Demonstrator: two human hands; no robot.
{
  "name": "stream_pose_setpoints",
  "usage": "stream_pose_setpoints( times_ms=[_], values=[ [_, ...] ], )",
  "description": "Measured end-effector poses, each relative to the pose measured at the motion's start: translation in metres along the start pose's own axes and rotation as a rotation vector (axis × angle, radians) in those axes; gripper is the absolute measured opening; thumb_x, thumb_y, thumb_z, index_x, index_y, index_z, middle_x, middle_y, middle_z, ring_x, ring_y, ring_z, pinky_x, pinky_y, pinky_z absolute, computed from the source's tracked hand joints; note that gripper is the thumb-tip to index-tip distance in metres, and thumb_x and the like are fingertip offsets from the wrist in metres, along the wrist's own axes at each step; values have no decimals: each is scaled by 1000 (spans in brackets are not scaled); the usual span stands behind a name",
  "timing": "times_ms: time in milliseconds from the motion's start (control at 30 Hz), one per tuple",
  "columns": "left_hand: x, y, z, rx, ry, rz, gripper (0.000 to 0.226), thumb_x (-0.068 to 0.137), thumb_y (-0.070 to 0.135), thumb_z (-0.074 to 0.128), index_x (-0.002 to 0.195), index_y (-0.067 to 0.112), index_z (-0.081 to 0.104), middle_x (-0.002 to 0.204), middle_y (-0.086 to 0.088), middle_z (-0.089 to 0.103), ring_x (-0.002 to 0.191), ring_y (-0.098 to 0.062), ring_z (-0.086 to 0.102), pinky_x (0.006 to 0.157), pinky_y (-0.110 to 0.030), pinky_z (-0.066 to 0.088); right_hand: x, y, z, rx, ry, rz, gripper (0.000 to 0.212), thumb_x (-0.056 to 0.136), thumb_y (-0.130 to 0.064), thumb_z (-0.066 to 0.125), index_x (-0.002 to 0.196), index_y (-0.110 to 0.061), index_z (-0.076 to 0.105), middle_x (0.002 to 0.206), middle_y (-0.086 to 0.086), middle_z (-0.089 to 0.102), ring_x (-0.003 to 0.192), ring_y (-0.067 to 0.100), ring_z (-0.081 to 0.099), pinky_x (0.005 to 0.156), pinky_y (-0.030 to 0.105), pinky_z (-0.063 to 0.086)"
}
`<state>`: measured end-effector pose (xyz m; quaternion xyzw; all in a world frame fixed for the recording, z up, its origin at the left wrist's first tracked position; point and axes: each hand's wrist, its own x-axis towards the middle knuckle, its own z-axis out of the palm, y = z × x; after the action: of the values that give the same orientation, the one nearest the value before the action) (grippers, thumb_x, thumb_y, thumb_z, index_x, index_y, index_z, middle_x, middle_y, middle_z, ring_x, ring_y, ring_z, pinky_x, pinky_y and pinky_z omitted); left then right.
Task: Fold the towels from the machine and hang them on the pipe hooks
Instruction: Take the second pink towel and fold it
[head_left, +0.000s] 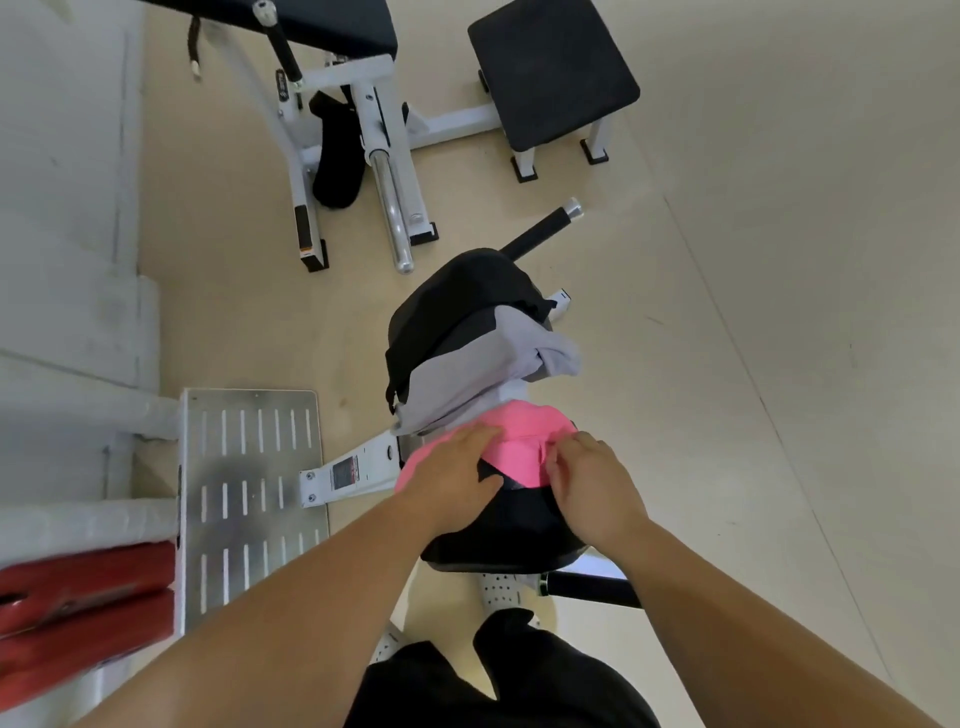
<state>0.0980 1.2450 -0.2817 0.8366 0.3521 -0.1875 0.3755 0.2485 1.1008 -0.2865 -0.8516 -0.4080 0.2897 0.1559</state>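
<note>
A pink towel (524, 434) lies on the black padded seat (511, 535) of a gym machine below me. My left hand (452, 480) rests flat on the towel's left part, fingers spread. My right hand (592, 478) pinches the towel's right edge with curled fingers. A grey towel (467, 379) lies draped over the black back pad (462, 301) just beyond the pink one. No pipe hooks are in view.
A perforated metal footplate (249, 499) is at the left, with red weight plates (83, 608) beside it. White-framed benches with black pads (550, 73) stand farther off on the beige floor. A black handle (592, 590) juts out under the seat.
</note>
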Motion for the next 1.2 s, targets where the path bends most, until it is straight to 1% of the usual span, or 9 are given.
stream_pose_setpoints(
  times_ms=[67,167,300,467,700,833,933,1100,1200],
  values=[
    [6,4,-2,-86,82,-20,55,91,48,55,142,48,35,141,10,56,128,-21,55,103,-50,49,-1,-6,-5,117,-50,58,18,100,-25,50,114,-17,58,92,-1,60,87,27,58,71,36,45],
    [21,12,-1,-61,155,-32,49,95,35,61,143,31,48,136,0,58,122,-24,57,103,-47,49,5,-8,-9,127,-115,73,42,101,-26,48,143,-26,50,127,0,65,114,25,60,92,35,47],
    [36,21,4,106,245,-54,24,99,21,55,119,16,68,114,-6,67,103,-26,65,84,-37,52,10,-6,-8,65,-113,54,39,105,-24,43,142,-24,55,138,6,58,120,27,57,96,29,42],
    [36,22,-2,207,267,-11,30,105,18,44,114,12,71,109,-8,69,95,-25,67,82,-36,54,8,-3,-1,10,-52,39,36,102,-27,47,135,-22,59,127,10,54,111,33,54,96,38,47],
    [-7,26,-33,-209,266,127,15,105,18,46,97,22,59,83,6,62,77,-15,59,69,-27,49,5,-32,-16,-69,92,-112,25,95,-34,58,114,-22,69,125,3,56,112,32,49,89,41,43],
    [-57,32,-79,-315,326,122,19,105,18,45,94,27,57,84,7,61,79,-12,58,72,-32,51,4,-64,-36,41,156,-301,27,91,-34,60,66,-23,61,71,-7,56,74,23,50,59,32,37],
    [-98,20,-114,-360,405,60,12,100,16,56,93,24,62,86,1,64,80,-17,62,72,-36,55,2,-94,-52,40,72,-409,27,92,-34,62,67,-26,56,63,-11,55,60,13,48,59,25,33],
    [-174,-16,-165,-287,566,-64,23,84,3,66,81,25,65,78,5,63,63,0,55,57,-14,46,2,-162,-65,98,-34,-615,40,86,-22,67,63,-29,34,56,-7,40,55,8,33,55,26,28],
    [-220,-49,-189,-243,737,-190,28,83,3,66,75,30,64,72,9,62,61,-4,57,58,-24,51,5,-212,-65,56,-123,-682,26,86,-19,62,72,-29,42,63,-6,48,59,9,38,56,27,30]
  ],
)
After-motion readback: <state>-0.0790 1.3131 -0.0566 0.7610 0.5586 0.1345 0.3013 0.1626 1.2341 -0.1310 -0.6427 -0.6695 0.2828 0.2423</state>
